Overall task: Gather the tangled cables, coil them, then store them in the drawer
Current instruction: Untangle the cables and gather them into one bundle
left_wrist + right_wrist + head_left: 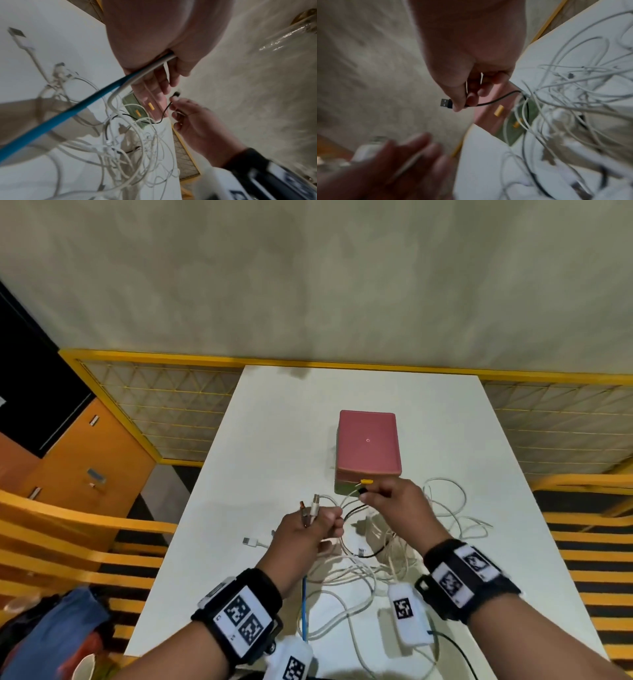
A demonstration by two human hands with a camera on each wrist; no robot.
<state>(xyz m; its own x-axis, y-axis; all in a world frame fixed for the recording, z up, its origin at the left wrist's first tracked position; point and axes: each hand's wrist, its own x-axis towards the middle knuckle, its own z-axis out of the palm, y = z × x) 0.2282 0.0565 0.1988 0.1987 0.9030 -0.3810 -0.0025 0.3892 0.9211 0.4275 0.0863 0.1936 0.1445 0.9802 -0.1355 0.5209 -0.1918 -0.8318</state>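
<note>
Left hand (pixel 310 530) fisted around a bunch of cable ends, plugs (pixel 310 510) sticking up above the knuckles, blue cable (pixel 72 112) and white ones trailing below. Right hand (pixel 394 505) pinches the black cable (pixel 496 100) just behind its USB plug (pixel 446 104), thumb against fingertips. Tangled cables (pixel 370 563) on the white table (pixel 274 412) under both hands, drawer box (pixel 368 446) just beyond, closed.

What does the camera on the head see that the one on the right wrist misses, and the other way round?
Only the head view shows the pink drawer box's top, both wrist bands and the blue cable. Only the right wrist view shows the black cable's USB plug up close, pinched by the right hand. Both show the left hand, the white table and the tangled cables.
</note>
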